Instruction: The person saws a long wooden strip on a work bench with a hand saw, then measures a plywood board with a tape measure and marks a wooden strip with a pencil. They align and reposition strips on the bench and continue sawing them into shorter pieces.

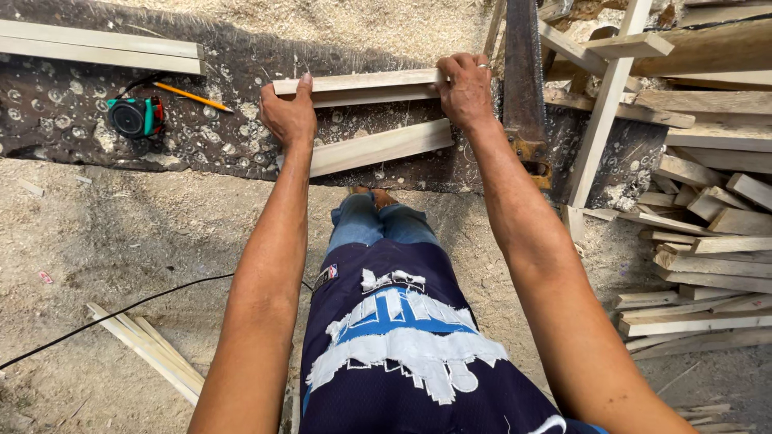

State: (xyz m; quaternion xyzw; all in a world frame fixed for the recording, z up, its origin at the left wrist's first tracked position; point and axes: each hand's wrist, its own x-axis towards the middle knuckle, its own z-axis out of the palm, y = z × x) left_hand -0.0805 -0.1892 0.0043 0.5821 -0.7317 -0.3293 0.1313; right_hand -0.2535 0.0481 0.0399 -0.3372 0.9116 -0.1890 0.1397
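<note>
Dark blue shorts [402, 354] with a white and blue patch fill the bottom of the view, jeans showing below them, and both bare arms stretch forward over sawdust-covered ground. On the dark, speckled desk [64, 112] ahead lie two pale wooden strips stacked one on the other [362, 87]. The left hand [288, 116] presses against the left end of the stack, thumb up along the end face and fingers curled under, so it grips that end. The right hand [465, 90] sits on the right end, fingers folded over the far edge and clamping the strips down. A third, wider board [378, 148] lies loose just nearer the person, slightly tilted, touching neither hand.

Just to the right of the right hand, a long rusty handsaw [523, 80] lies with its blade running away from the person. Well to the left on the desk sit a teal and black tape measure [137, 116] and an orange pencil [191, 96]. Another long board [96, 44] rests at the far left corner. Offcuts are heaped at the right [708, 241], and a black cable [121, 313] crosses the ground beside thin slats [153, 350].
</note>
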